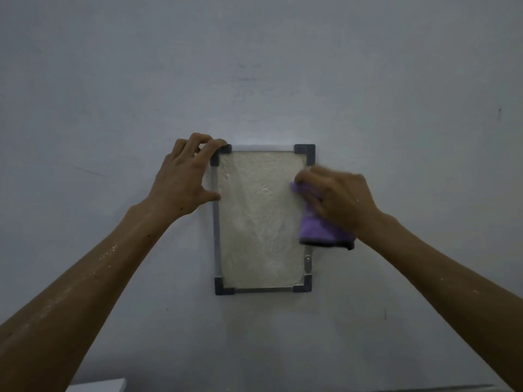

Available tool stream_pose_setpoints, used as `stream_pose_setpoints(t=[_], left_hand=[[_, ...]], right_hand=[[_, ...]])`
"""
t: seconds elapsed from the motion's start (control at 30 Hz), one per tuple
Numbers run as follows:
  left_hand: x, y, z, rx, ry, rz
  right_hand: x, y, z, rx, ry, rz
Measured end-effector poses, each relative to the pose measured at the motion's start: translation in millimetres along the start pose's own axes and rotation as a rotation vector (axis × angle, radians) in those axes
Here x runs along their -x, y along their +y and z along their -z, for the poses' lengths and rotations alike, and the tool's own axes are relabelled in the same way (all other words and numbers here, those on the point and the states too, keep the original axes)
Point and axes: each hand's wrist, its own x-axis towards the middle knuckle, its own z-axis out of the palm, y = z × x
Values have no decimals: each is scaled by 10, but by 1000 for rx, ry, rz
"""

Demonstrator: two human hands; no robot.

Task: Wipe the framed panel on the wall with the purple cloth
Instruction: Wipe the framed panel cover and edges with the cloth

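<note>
A framed panel (259,222) hangs upright on the pale wall, with a thin grey frame, dark corner pieces and a cream, rough-looking surface. My left hand (184,176) grips the frame at its top left corner, with the thumb on the left edge. My right hand (339,199) presses a purple cloth (317,227) with a dark hem against the panel's right side, about mid-height. The hand looks blurred. The cloth hangs down below my palm and covers part of the right frame edge.
A small metal latch (307,260) sits on the frame's right edge, below the cloth. The bare grey-white wall (254,66) surrounds the panel. A white flat object (99,385) shows at the bottom left edge of the view.
</note>
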Motion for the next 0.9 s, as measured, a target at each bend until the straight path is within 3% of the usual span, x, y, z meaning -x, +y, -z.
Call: stream_pose_setpoints(t=[0.1, 0.27, 0.43, 0.57, 0.7, 0.83, 0.9], left_hand=[[-1, -14, -8, 5, -3, -2], [0, -9, -5, 10, 5, -5], [5, -7, 10, 14, -4, 4], [7, 3, 16, 16, -7, 5], [11, -12, 13, 12, -11, 9], [19, 14, 12, 23, -12, 19], [37, 27, -4, 28, -16, 34]], right_hand=[[155, -5, -52, 24, -163, 157], [-94, 71, 40, -25, 35, -56], [138, -29, -49, 19, -151, 113], [52, 19, 11, -36, 2, -53], [166, -91, -100, -23, -136, 70], [176, -53, -66, -122, 17, -105], [267, -158, -151, -88, -62, -60]])
